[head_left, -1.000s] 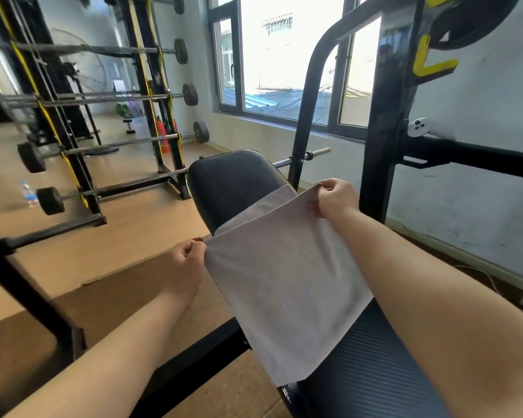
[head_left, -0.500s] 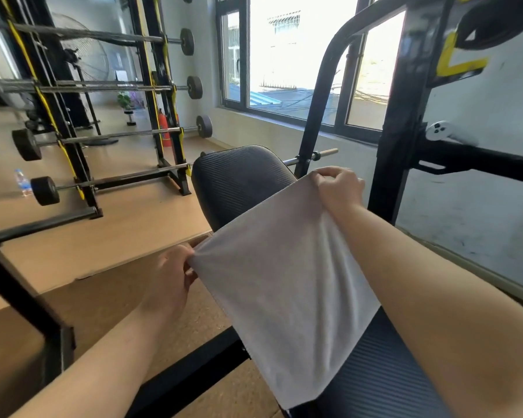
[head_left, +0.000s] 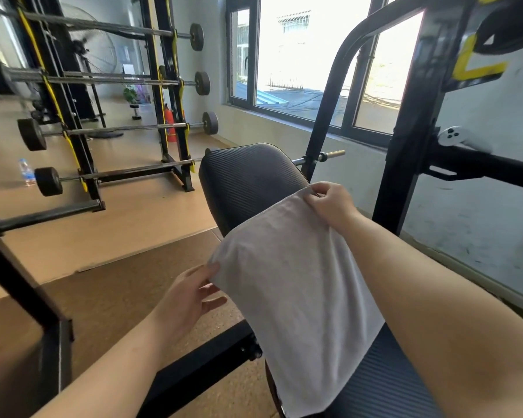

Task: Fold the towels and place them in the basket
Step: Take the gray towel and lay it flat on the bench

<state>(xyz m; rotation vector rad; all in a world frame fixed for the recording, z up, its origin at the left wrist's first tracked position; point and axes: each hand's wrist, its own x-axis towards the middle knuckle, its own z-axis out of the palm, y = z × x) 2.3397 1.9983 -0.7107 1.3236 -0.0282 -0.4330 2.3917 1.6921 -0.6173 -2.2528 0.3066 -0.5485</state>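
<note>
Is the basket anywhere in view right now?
No. Only the grey towel, held at a corner by the right hand over the black bench, shows; no basket appears.

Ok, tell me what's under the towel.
The towel hangs over the black padded bench, pinched by the right hand. The bench surface beneath it is covered.

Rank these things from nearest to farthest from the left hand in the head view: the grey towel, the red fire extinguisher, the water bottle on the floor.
From the left hand:
1. Grey towel: touching the fingertips, just to its right.
2. Water bottle: on the floor, far left.
3. Red fire extinguisher: behind the barbell rack, deepest in the room.
</note>
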